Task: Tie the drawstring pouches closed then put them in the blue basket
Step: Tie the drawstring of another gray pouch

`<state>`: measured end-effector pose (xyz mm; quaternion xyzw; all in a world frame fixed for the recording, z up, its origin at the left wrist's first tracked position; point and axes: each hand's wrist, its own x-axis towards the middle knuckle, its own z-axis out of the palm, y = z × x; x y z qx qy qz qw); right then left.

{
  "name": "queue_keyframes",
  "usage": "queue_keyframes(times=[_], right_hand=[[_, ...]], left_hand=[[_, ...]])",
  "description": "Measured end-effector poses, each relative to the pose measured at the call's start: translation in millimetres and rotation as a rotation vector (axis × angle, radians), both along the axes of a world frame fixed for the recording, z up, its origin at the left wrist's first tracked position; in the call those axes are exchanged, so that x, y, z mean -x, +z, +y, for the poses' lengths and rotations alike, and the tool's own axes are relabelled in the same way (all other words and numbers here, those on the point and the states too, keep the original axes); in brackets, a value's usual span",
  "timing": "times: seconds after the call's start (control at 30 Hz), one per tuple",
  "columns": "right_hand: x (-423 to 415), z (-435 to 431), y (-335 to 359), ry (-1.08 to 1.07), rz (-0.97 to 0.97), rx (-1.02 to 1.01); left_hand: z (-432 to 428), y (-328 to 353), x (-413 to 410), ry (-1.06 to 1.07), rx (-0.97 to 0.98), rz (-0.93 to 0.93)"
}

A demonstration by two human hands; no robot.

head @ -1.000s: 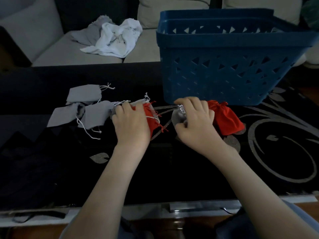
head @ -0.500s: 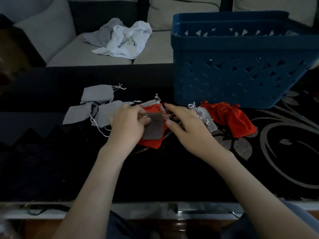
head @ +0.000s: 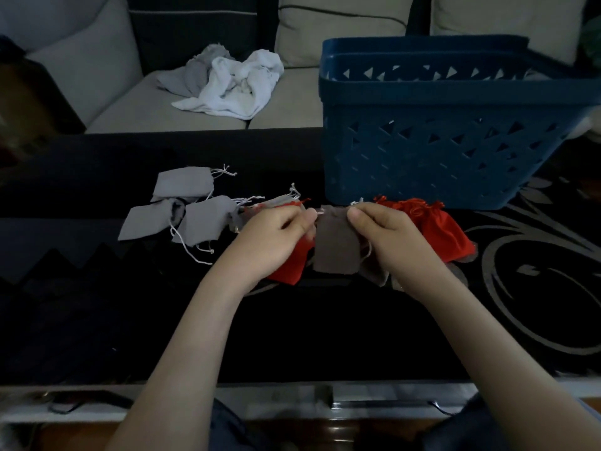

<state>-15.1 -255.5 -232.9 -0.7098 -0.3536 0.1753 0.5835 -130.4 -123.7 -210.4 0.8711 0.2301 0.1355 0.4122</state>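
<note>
— Which step are we on?
— The tying, we'd say. Our left hand (head: 273, 245) and right hand (head: 393, 245) each pinch a top corner of the brown pouch (head: 336, 249). It hangs flat between them, just in front of the blue basket (head: 439, 151), and its mouth is not yet drawn in.
— Do we have the cords?
— Too small to tell; we see only fingers curled on the top edge. Next we need a cord end in each hand, pulled apart until the mouth gathers, then a knot, then a lift over the basket's rim.
— And around us?
— Grey pouches (head: 201, 222) lie flat to the left. Red pouches (head: 442, 229) lie under our left hand and beside the right. All are on the table (head: 325, 336), black with silver flower patterns. We cannot see what lies in the basket. Behind stands a pale sofa (head: 136, 105) with a crumpled white cloth (head: 237, 86) on its seat.
</note>
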Motion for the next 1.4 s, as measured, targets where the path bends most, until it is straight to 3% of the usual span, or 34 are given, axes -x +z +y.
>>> queue_keyframes(times=[0.1,0.27,0.6,0.7,0.77,0.97,1.4], right_hand=[[-4,-10,4,-0.011,0.073,-0.026],[-12,-24,6,-0.035,0.026,0.022],[-33,-38,-2,-0.119,-0.096,0.174],[-36,-39,-4,-0.136,-0.122,0.226],[-36,-39,-4,-0.157,-0.177,0.254],[-33,-39,-3,-0.131,-0.25,0.248],[-14,-36,14,0.048,-0.348,0.01]], left_hand=[[-3,0,-6,0.03,0.111,-0.007],[-9,-1,-20,0.099,0.428,-0.127],[-13,9,-36,0.174,1.242,-0.357],[-10,5,-38,0.169,1.377,-0.397],[-12,2,-41,0.157,1.365,-0.394],[-18,4,-39,0.122,1.042,-0.16],[-26,-7,-37,-0.078,0.611,-0.109]])
